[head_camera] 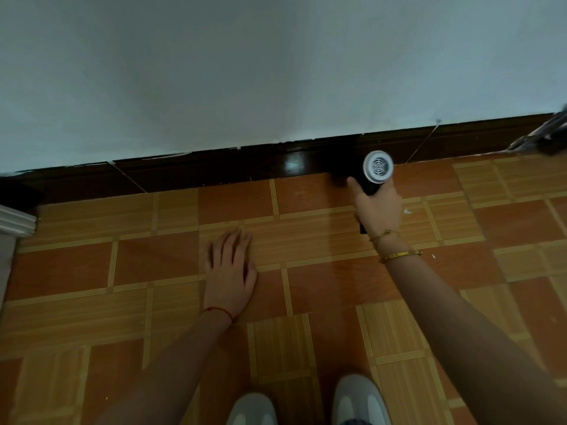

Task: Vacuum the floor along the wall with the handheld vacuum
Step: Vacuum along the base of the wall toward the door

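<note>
A pale wall (276,65) fills the upper part of the view, meeting a dark glossy baseboard (214,167) that runs slantwise from the left edge up toward the right. Below it spreads the floor (306,302), laid in orange-brown tiles with striped wood-pattern bands between them.

The right hand (379,210) is wrapped around the black body of the handheld vacuum (372,174), thumb along its left side, at the far edge of the floor. The vacuum's round white vented end faces the camera, and its front end points into the baseboard; whether the nozzle touches the baseboard is lost in the dark. Gold bracelets (395,251) circle the right wrist.

The left hand (230,268) lies flat on the floor, palm down, fingers spread loosely and holding nothing, well short of the baseboard and to the left of the vacuum. A thin red string (219,311) is tied at that wrist.

Two pale shoe tips (356,400) show at the floor's near edge. A white moulded trim (15,219) stands at the left edge. A few small white specks (407,211) lie on the tiles just right of the right hand.
</note>
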The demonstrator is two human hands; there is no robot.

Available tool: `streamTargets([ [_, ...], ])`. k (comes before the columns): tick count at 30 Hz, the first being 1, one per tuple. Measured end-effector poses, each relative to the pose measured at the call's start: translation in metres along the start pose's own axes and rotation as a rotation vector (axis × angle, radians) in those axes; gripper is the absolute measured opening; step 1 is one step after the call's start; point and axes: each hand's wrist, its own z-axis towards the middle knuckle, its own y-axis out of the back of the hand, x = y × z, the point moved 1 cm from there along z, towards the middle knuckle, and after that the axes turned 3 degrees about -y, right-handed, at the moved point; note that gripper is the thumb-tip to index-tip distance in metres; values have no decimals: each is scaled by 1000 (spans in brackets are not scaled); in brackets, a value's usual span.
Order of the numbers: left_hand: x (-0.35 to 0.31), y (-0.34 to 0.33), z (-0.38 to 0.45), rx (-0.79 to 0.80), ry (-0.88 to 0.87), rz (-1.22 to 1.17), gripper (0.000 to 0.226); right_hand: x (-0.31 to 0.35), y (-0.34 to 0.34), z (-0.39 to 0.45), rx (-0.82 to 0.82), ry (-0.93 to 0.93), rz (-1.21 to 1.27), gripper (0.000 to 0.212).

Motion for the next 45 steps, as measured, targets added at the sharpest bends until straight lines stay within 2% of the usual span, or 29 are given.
streamTargets([
  [4, -1, -1, 0, -1, 0, 8, 53, 1, 3, -3, -21, 7, -38, 68],
  [9, 0, 0, 0, -8, -7, 3, 53, 19, -27, -19, 244, 82, -73, 64],
  [11, 0, 1, 0, -8, -6, 0, 53, 23, -35, -22, 297, 113, -105, 66],
  [13, 0, 0, 0, -8, -4, -2, 54, 22, -31, -19, 247, 87, -97, 65],
  [18, 1, -1, 0, -19, -13, 4, 52, 6, -1, -7, -4, 2, -80, 67],
  [20, 1, -1, 0, -19, -12, 9, 52, 2, 5, -6, -41, 1, -65, 68],
  [22, 1, -1, 0, -18, -13, 8, 52, 4, 1, -8, 9, 11, -58, 67],
  [27, 1, -1, -1, -13, -10, -7, 53, 22, -35, -25, 314, 140, -89, 67],
  [29, 1, -1, 0, -6, -10, -9, 53, 26, -44, -29, 367, 175, -123, 67],
  [31, 2, -2, 0, 7, -7, -5, 53, 24, -42, -25, 325, 148, -132, 69],
  [35, 1, -2, 0, 11, -2, -4, 54, 12, -17, -9, 120, 31, -92, 67],
  [39, 1, -2, 0, 4, 3, -14, 53, 3, 1, -6, -8, 18, -92, 71],
  [41, 1, -2, 0, -2, 1, -17, 53, 4, -1, -9, 37, 31, -87, 70],
  [45, 1, -3, 0, -18, -9, -14, 55, 16, -15, -23, 287, 131, -126, 66],
])
